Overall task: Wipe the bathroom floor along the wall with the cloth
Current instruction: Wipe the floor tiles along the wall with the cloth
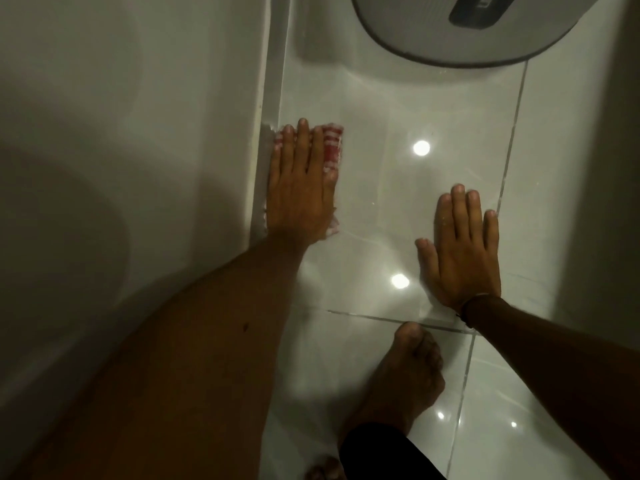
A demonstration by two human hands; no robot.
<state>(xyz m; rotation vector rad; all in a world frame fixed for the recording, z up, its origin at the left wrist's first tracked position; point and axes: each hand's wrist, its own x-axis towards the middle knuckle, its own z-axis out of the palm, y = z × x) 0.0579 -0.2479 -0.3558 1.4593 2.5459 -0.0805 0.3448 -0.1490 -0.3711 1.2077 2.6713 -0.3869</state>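
Note:
A red-and-white checked cloth [332,142] lies flat on the glossy white floor tiles [398,195], tight against the base of the white wall [138,133] on the left. My left hand [299,188] presses down on the cloth with fingers straight and pointing away from me; most of the cloth is hidden under it. My right hand [462,247] rests palm-down on the bare tile to the right, fingers spread, holding nothing. A thin band circles that wrist.
A round grey bin or appliance [450,32] stands on the floor ahead at the top. A white surface [606,168] rises along the right side. My bare foot [405,379] is planted near the lower middle. Ceiling lights reflect in the tiles.

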